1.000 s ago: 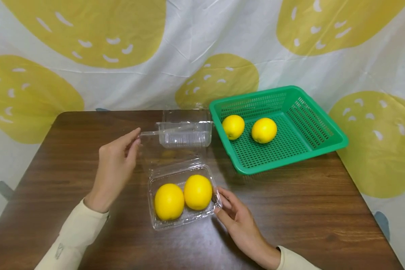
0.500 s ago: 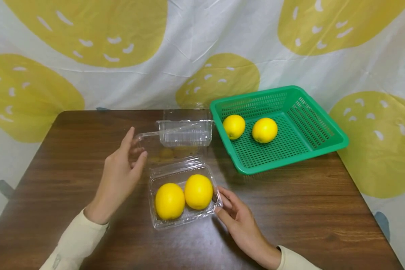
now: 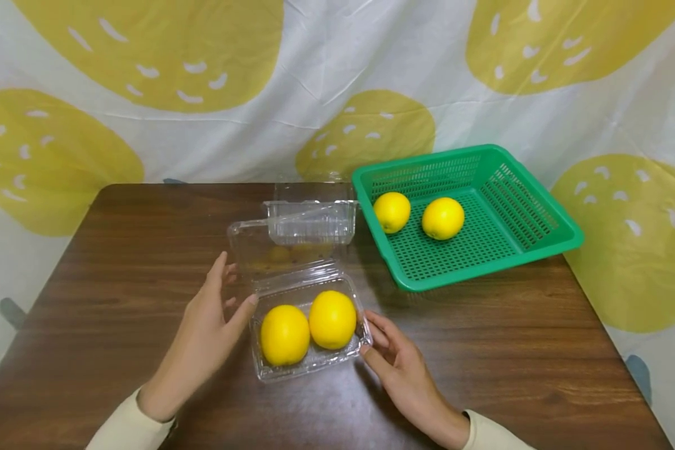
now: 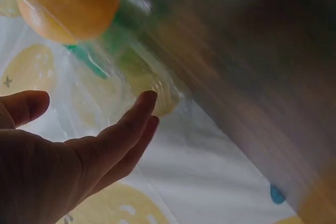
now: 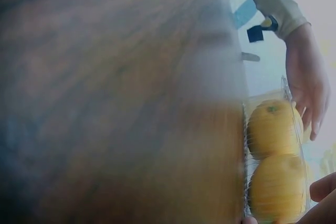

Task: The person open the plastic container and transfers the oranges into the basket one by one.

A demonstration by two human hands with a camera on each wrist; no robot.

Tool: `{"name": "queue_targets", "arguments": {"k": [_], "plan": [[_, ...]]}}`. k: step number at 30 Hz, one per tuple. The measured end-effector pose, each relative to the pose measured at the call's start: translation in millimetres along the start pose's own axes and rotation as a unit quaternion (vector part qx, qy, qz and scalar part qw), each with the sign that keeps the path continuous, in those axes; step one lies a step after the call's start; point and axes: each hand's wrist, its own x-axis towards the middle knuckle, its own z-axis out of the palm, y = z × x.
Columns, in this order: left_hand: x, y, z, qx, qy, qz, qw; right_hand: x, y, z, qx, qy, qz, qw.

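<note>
In the head view a clear plastic clamshell container [image 3: 270,373] stands on the wooden table with its lid [image 3: 247,224] folded back, away from the person. Inside it two yellow oranges [image 3: 285,335] sit side by side; the right wrist view shows both oranges [image 5: 275,129] through the wall. My right hand [image 3: 402,369] grips the container's right side, thumb at the front corner. My left hand [image 3: 208,331] is at the other side, thumb tip close to the back left corner, fingers relaxed and holding nothing. In the left wrist view the left hand [image 4: 100,156] has its fingers extended beside the clear plastic.
A green mesh basket [image 3: 484,262] stands at the back right with two more oranges [image 3: 442,219] in it. Behind the lid is a second clear clamshell [image 3: 312,228], its lid up. A patterned white curtain [image 3: 214,150] hangs along the table's back edge.
My left hand has let go of the lid's left corner and come down toward the person, beside the container. The lid has settled farther back. My right hand keeps its grip.
</note>
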Motion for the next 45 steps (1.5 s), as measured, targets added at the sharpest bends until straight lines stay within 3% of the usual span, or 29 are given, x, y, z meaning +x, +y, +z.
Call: {"name": "queue_targets", "arguments": {"k": [11,27,45], "plan": [[-28.0,1.5,13.4,-0.018,-0.03,-0.034,0.9988,0,0,1,-0.01,0.004,-0.001,1.0],[-42.9,1.1,24.0,-0.047,-0.091,-0.112,0.9884,1,0,0,-0.012,0.004,-0.005,1.0],[-43.5,0.9,30.4,-0.054,-0.123,-0.109,0.9849,1,-2,0,-0.008,0.0,-0.007,1.0]]}}
